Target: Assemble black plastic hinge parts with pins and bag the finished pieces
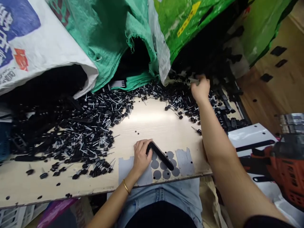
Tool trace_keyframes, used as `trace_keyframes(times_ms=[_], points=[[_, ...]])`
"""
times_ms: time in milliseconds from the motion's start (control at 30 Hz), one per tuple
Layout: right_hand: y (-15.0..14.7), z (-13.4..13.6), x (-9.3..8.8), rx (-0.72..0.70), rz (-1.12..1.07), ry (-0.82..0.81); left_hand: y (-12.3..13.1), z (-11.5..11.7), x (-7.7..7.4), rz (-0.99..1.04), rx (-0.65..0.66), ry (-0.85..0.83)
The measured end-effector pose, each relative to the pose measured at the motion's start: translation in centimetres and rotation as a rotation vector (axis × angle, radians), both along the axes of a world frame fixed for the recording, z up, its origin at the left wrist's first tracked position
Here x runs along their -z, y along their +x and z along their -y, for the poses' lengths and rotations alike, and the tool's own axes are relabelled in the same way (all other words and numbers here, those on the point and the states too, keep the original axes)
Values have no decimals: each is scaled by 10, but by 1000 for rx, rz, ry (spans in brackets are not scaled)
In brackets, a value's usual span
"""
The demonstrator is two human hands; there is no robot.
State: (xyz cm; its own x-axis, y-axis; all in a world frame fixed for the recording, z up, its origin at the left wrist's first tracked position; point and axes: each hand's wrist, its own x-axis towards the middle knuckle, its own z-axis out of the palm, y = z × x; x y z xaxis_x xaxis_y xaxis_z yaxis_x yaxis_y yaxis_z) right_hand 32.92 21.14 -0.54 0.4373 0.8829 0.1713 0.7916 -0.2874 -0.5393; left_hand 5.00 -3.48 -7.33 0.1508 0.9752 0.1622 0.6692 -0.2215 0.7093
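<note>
My left hand [142, 153] rests near the table's front edge, its fingers closed round one end of a long black bar with rounded ends [162, 157]. The bar lies slantwise above grey round pads [157, 174] on the tabletop. Farther off, my right hand [201, 88] reaches to the mouth of a green sack [180, 28], over a heap of black knobs with metal pins [182, 103]. Motion blurs its fingers, and I cannot see whether anything is in them.
More black-headed pins [95, 126] are heaped at the left. A white sack [47, 47] and a teal sack [106, 41] lie open along the back. An orange power drill [285, 167] is at the right, beside a white sheet [247, 136]. Grey sheets [185, 161] lie at the front edge.
</note>
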Motion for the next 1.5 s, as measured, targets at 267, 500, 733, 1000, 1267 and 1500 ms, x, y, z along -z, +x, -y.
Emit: trace_keyframes(times_ms=[267, 500, 733, 1000, 1267, 1500], points=[[37, -115, -5, 191, -131, -57, 5, -3, -3, 37, -26, 4], [28, -74, 12, 42, -233, 153, 7, -3, -3, 31, -55, 13], [-20, 86, -8, -429, -512, 100, -2, 1, -10, -188, -301, -3], [-19, 186, 11, -850, 291, -198, -20, -24, -37, -475, 331, 114], [-33, 215, 7, -586, 340, -176, -37, -27, -38, -590, 254, -36], [-83, 228, 7, -236, -113, -641, -30, -23, -35, -467, 198, -89]])
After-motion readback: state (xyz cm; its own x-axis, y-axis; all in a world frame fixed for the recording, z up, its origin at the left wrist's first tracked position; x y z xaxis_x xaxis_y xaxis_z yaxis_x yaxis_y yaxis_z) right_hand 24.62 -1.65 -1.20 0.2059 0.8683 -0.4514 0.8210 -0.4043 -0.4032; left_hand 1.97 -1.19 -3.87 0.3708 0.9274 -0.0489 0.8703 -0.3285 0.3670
